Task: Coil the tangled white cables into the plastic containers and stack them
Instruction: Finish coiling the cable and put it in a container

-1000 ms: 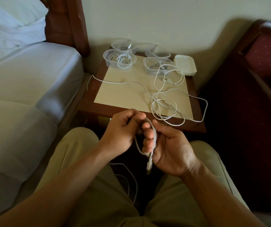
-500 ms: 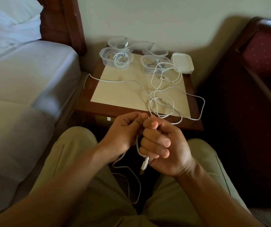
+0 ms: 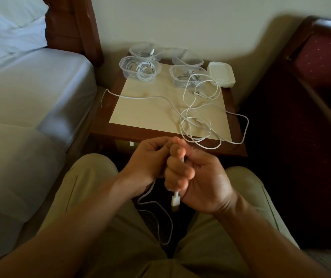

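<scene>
Your right hand (image 3: 198, 175) has its fingers curled tight around the white cable (image 3: 152, 205), so that grip is closed on it, with the USB plug (image 3: 175, 201) hanging out below the fist. Your left hand (image 3: 150, 159) touches the right one, its fingers curled and pinching the same cable near the top of the fist. From between your hands the cable drops in a loose loop between your knees.

Take the bench (image 3: 160, 109) as your landmark. Both hands hover just in front of its near edge, above your lap. The tangled cables (image 3: 198, 121) lie on its right half; one loop overhangs the right edge and another reaches the near rim. A single strand runs across to the left edge and bends over it. Along the far edge stand four clear plastic containers (image 3: 140, 70), the near-left one holding a coiled cable, and a stack of white lids (image 3: 221, 74) sits at the far right corner. The left-centre part of the bench top is bare.

Left of the bench, close against it, is the bed (image 3: 30, 93); right of it is a dark wooden chair (image 3: 310, 77).
</scene>
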A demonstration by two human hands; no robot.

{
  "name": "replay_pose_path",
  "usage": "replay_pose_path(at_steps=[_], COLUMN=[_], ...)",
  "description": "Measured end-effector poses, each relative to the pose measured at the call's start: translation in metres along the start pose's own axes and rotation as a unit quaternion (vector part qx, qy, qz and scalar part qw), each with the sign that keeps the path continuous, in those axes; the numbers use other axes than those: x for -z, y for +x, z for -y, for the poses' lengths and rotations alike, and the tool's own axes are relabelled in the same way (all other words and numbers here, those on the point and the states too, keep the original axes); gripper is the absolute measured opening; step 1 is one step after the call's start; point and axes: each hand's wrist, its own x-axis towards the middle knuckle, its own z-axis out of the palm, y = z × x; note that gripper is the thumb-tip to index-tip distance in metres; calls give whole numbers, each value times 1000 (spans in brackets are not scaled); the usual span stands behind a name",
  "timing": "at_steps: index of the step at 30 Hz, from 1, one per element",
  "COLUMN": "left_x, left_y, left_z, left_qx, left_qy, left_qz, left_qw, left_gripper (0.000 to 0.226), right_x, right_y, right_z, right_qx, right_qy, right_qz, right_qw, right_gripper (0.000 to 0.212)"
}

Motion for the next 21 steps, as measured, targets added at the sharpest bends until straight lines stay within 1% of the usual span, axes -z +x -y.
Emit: replay_pose_path(at_steps=[1,3,5,7,8,10,11,12,13,14,16,17,18,19,21], left_x=[-1,-2,-3,-4,-5,-4,-2,1,4,7,12,14,15,16,13], left_y=[0,-1,-2,-5,-5,-4,-4,-4,-5,-6,-7,-6,-5,-5,-4], left_z=[1,6,12,17,19,23,25,27,27,25,22,22,22,24,28], left_qx=[-1,-3,0,-14,-20,2,20,32,34,21,-40,-72,-93,-101,-113], left_qy=[3,28,99,168,184,199,223,262,309,351,412,435,453,460,457], left_qz=[4,22,37,62,76,102,118,134,148,157,155,153,155,159,173], left_qw=[1000,999,994,984,980,975,967,955,939,923,897,884,873,867,865], left_gripper=[24,23,23,23,25,25,27,28,29,30,32,34,37,40,39], right_x=[-1,-4,-8,-12,-13,-15,-15,-16,-15,-13,-9,-8,-7,-6,-6], right_y=[-1,-2,-2,-1,0,4,5,6,5,4,1,1,1,1,4], right_z=[4,13,21,28,29,30,31,33,36,39,41,40,37,34,30], right_qx=[11,50,99,142,161,182,189,198,205,203,166,142,125,119,131], right_qy=[2,8,5,-26,-41,-69,-102,-155,-229,-317,-491,-550,-583,-588,-549], right_qz=[-12,-62,-124,-173,-188,-207,-220,-238,-257,-273,-290,-286,-281,-281,-285], right_qw=[1000,997,987,974,968,959,952,938,916,885,804,771,752,749,774], right_gripper=[40,36,36,35,35,34,33,33,34,36,37,37,36,36,36])
